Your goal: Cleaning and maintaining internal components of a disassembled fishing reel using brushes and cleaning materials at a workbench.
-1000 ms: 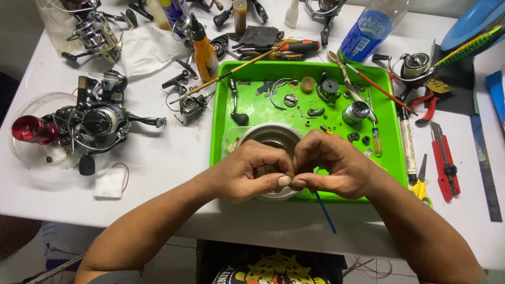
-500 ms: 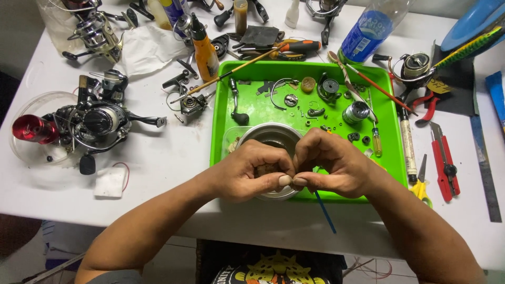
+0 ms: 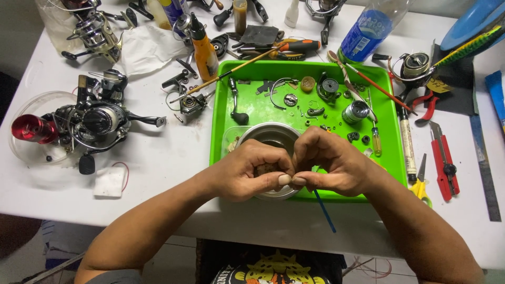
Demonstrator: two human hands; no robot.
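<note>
My left hand (image 3: 251,171) and my right hand (image 3: 332,163) meet over a round metal bowl (image 3: 269,133) at the front of a green tray (image 3: 392,158). The thumbs touch tip to tip, pinching a small dark part (image 3: 268,168) that the fingers mostly hide. A thin blue brush (image 3: 324,210) sticks out below my right hand toward the table edge. Small reel parts lie scattered on the tray: a curved bail wire (image 3: 277,90), a silver spool (image 3: 355,111) and a black handle (image 3: 236,108).
Fishing reels (image 3: 94,123) sit on the white table at the left. An orange oil bottle (image 3: 202,50), a screwdriver (image 3: 297,46) and a plastic bottle (image 3: 368,31) stand behind the tray. Red cutters (image 3: 444,165), scissors (image 3: 421,181) and a pen (image 3: 406,142) lie at the right.
</note>
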